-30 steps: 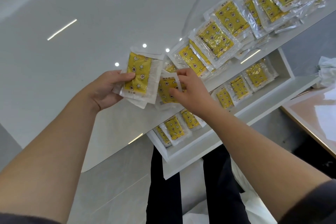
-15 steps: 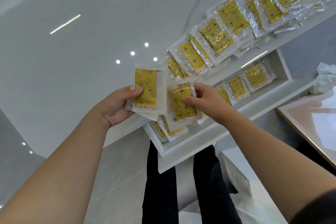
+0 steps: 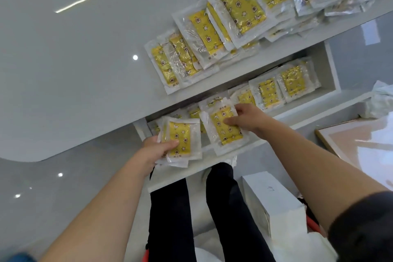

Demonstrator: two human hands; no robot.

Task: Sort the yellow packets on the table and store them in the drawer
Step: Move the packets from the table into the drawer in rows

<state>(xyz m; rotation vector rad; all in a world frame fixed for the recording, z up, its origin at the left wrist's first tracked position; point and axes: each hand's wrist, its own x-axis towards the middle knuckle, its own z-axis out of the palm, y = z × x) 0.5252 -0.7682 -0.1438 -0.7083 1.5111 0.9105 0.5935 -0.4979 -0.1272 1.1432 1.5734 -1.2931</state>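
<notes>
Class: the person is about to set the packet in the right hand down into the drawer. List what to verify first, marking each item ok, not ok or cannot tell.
1. Drawer open: ok.
2. Right hand holds its single packet: ok, pinched above the drawer.
3. Left hand holds its stack: ok, thumb across the top.
4. Free space beneath the single packet: cannot tell, it hides the drawer floor.
5. Stored packets lie in a row: ok.
6. Table finished: not ok, many loose packets lie on it.
</notes>
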